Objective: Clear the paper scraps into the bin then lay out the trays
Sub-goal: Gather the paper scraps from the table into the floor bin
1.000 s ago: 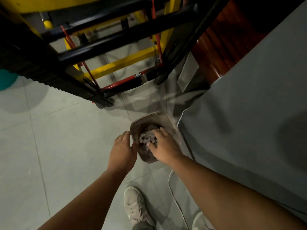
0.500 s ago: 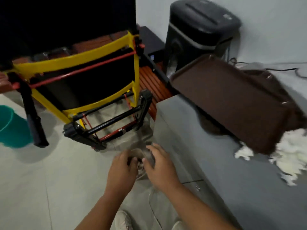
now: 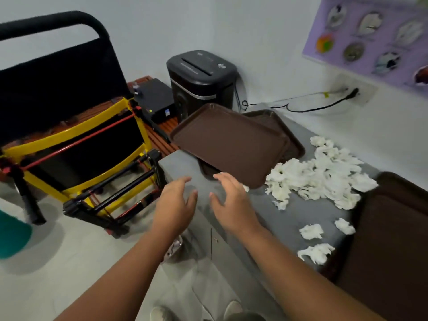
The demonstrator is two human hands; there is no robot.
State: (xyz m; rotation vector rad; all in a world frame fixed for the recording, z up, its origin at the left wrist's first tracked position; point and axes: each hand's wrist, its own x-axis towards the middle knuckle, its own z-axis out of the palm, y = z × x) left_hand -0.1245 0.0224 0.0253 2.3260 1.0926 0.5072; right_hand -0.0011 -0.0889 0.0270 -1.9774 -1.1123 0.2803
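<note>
Hovering side by side over the near corner of the grey bench, the left grip and the right grip are both spread wide, with loose fingers, and they are holding nothing. A small gap is showing between the two thumbs.

Just past the fingertips of the right grip, a brown tray is sitting tilted, with its far end sticking out over the edge of the bench. I cannot tell if the fingers are touching it. A second brown tray is lying under it, peeking out on the far side.

To the right of the right grip, a big pile of white paper scraps is lying on the bench, touching the near corner of the top tray. A few loose scraps are lying apart from the pile, closer to the person. Further right, more brown trays are resting at the edge of the view.

Below the left grip, on the floor, a bit of a clear bin is peeking out from behind the left arm; it is blurry.

Beyond both grips, a black shredder is standing by the wall. To the left of the left grip, a yellow and black cart is standing on the floor
</note>
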